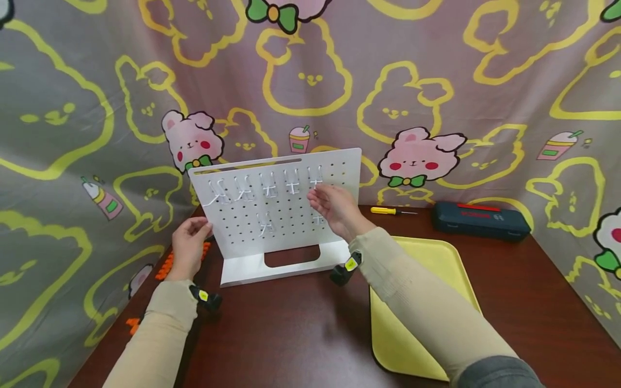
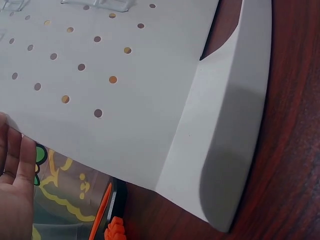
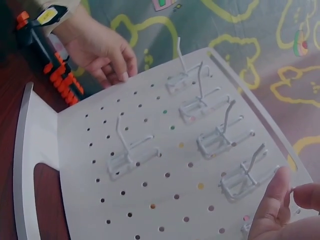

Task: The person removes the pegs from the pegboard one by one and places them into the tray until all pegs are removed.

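A white pegboard [image 1: 286, 237] stands on the table, tilted back on its folded foot. Several white wire hooks [image 1: 269, 186] hang in a row along its top, and two more sit lower down. My left hand [image 1: 189, 242] grips the board's left edge; in the right wrist view its thumb [image 3: 120, 67] lies at that edge. At the right end of the top row, my right hand [image 1: 335, 207] has thumb and forefinger brought together at a wire hook [image 3: 246, 228]. That hook is mostly hidden behind the fingers in the right wrist view.
A yellow tray [image 1: 402, 345] lies on the right, partly under my right forearm. Behind it are a yellow-handled screwdriver [image 1: 383, 210] and a dark blue case [image 1: 480, 221]. Left of the board is a black piece with orange parts [image 3: 62, 82]. A patterned curtain [image 1: 310, 70] surrounds the table.
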Available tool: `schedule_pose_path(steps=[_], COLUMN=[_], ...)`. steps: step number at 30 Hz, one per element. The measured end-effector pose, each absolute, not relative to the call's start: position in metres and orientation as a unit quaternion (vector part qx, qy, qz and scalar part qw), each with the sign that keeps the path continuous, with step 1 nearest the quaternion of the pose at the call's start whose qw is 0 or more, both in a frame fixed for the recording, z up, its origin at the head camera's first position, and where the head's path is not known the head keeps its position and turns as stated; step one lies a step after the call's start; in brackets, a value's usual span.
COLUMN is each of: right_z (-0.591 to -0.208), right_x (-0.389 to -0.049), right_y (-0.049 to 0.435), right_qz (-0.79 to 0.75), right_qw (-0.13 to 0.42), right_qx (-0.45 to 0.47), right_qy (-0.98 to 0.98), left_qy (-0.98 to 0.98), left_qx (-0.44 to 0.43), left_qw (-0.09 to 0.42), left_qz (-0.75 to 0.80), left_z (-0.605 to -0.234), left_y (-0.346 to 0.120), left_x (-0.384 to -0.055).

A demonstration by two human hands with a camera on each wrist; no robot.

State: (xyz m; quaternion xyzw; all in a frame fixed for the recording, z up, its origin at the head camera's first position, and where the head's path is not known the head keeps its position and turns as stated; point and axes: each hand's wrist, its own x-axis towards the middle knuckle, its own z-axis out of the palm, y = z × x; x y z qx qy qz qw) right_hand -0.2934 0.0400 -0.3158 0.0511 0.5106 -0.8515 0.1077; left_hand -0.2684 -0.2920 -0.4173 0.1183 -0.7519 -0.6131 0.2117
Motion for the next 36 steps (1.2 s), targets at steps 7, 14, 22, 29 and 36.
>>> schedule_pose_path(steps=[7,14,22,29,36], right_z=[-0.312,-0.31,-0.311,-0.314,-0.323], right_x=[-0.294,-0.29,-0.284,-0.278,-0.271], right_y=[0.036,0.038,0.041,0.052,0.074], right_qz=[-0.867,-0.87,-0.872,-0.859,-0.832], right_qw=[0.126,0.139,0.143,0.151,0.153], right_qx=[0.075,0.083,0.066,0.04,0.038], right_qy=[0.477,0.465,0.463,0.487,0.532], left_qy=[-0.75,-0.747,-0.75,-0.751,-0.746], left_qx=[0.124,0.124,0.123,0.123,0.118], left_qw=[0.209,0.211,0.214,0.216,0.222], left_qz=[-0.615,-0.619,-0.614,-0.612,-0.616], left_z=[-0.416,-0.417,-0.418,-0.418,-0.418], left_y=[-0.292,-0.292,-0.292,-0.292,-0.291], left_x=[-0.266,-0.267,-0.268,-0.268,-0.269])
